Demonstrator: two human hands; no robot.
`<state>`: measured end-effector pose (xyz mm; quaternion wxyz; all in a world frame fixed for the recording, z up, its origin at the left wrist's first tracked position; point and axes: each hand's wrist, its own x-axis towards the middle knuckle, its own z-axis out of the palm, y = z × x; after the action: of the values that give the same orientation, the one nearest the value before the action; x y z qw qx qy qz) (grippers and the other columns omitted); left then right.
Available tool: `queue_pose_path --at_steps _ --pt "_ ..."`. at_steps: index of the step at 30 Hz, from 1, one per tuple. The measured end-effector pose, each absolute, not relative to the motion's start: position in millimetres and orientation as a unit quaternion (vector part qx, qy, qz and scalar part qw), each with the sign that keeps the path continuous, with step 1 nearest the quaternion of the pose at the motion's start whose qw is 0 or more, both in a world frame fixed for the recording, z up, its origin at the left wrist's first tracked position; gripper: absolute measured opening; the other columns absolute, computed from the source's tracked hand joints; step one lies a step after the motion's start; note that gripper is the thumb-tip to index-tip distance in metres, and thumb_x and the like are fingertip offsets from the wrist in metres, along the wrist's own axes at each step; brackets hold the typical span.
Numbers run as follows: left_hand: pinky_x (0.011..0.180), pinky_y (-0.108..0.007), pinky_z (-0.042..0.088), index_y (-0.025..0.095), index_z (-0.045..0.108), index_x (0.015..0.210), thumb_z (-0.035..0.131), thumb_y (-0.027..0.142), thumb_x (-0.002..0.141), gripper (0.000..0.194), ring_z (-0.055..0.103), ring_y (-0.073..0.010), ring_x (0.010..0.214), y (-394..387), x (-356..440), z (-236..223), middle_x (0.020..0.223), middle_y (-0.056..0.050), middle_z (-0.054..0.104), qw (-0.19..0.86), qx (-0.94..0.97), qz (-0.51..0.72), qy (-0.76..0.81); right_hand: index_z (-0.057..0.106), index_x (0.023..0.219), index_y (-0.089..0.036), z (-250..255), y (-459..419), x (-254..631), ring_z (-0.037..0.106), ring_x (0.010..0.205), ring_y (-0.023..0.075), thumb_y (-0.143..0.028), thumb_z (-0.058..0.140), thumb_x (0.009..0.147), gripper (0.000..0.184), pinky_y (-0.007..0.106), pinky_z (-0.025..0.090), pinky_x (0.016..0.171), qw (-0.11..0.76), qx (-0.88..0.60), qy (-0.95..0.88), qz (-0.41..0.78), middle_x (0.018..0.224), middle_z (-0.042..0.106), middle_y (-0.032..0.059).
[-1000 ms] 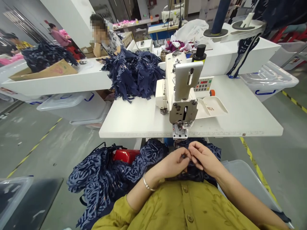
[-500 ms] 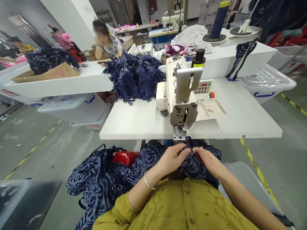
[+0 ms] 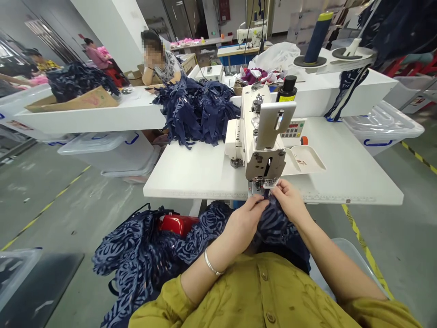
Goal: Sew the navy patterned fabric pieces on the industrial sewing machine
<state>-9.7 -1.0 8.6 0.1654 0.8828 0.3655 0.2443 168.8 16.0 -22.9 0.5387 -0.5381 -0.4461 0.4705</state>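
Note:
The sewing machine (image 3: 252,123) stands at the front edge of the white table, its foot low over the edge. Just below and in front of this foot, my left hand (image 3: 242,225) pinches the navy patterned fabric (image 3: 273,221) near a narrow strap. My right hand (image 3: 290,202) is closed at the right side of the foot, thumb and forefinger on the same fabric. The fabric's upper end reaches under the foot; its exact place there is hidden by my fingers. The rest hangs down over my lap.
Navy strips lie heaped (image 3: 201,109) left of the machine. A small tray (image 3: 309,159) with tiny brown pieces sits to its right, near a thread cone (image 3: 316,41). More patterned fabric (image 3: 136,255) and a red object (image 3: 179,224) are below the table. A co-worker (image 3: 162,59) sits beyond.
Both hands have moved up and forward, bringing the fabric's end from in front of the table edge to the machine's foot. The view has shifted slightly.

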Motion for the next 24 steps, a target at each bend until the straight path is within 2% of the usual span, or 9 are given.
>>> queue_pose_path --at_steps 3,6,10,15,19,24 --pt "0.100 -0.032 0.051 0.013 0.046 0.132 0.035 -0.002 0.086 0.050 0.057 -0.0191 0.118 0 -15 0 0.135 -0.012 0.053 0.074 0.912 0.193 0.353 0.060 0.090 -0.021 -23 35 166 0.059 0.078 0.0179 -0.042 0.058 0.082 0.023 0.029 0.047 0.072 0.518 -0.557 -0.510 0.403 0.081 0.063 0.0011" --pt "0.098 -0.032 0.053 0.010 0.047 0.130 0.034 -0.003 0.085 0.048 0.060 -0.0200 0.114 -2 -15 -5 0.134 -0.014 0.054 0.026 0.913 0.172 0.370 0.064 0.091 -0.020 -19 43 164 0.061 0.089 0.0235 -0.040 0.057 0.080 0.023 0.036 0.048 0.080 0.484 -0.584 -0.556 0.340 0.095 0.067 0.0058" --pt "0.097 -0.030 0.053 0.009 0.045 0.132 0.033 -0.002 0.088 0.048 0.060 -0.0193 0.115 -5 -10 -9 0.136 -0.015 0.053 0.004 0.902 0.157 0.402 0.066 0.096 -0.021 -16 46 166 0.061 0.101 0.0263 -0.036 0.054 0.083 0.023 0.040 0.049 0.086 0.481 -0.566 -0.594 0.308 0.104 0.067 0.0073" --pt "0.095 -0.030 0.054 0.006 0.044 0.133 0.030 -0.002 0.088 0.047 0.061 -0.0197 0.112 -4 -4 -12 0.132 -0.016 0.056 -0.030 0.898 0.162 0.408 0.067 0.092 -0.021 -13 52 166 0.060 0.104 0.0282 -0.035 0.051 0.083 0.023 0.042 0.049 0.090 0.484 -0.554 -0.616 0.281 0.108 0.067 0.0099" --pt "0.094 -0.030 0.054 0.004 0.045 0.131 0.029 -0.002 0.088 0.046 0.062 -0.0201 0.111 -3 -2 -13 0.129 -0.017 0.057 -0.050 0.899 0.178 0.396 0.065 0.100 -0.020 -12 54 165 0.060 0.105 0.0282 -0.034 0.051 0.082 0.027 0.043 0.049 0.091 0.494 -0.548 -0.615 0.280 0.112 0.067 0.0103" --pt "0.097 -0.028 0.052 0.005 0.043 0.132 0.027 -0.001 0.089 0.047 0.060 -0.0184 0.114 -3 -2 -13 0.130 -0.017 0.056 -0.033 0.902 0.176 0.394 0.064 0.094 -0.020 -13 55 166 0.060 0.104 0.0281 -0.032 0.051 0.081 0.022 0.043 0.048 0.091 0.495 -0.546 -0.614 0.283 0.104 0.068 0.0100"
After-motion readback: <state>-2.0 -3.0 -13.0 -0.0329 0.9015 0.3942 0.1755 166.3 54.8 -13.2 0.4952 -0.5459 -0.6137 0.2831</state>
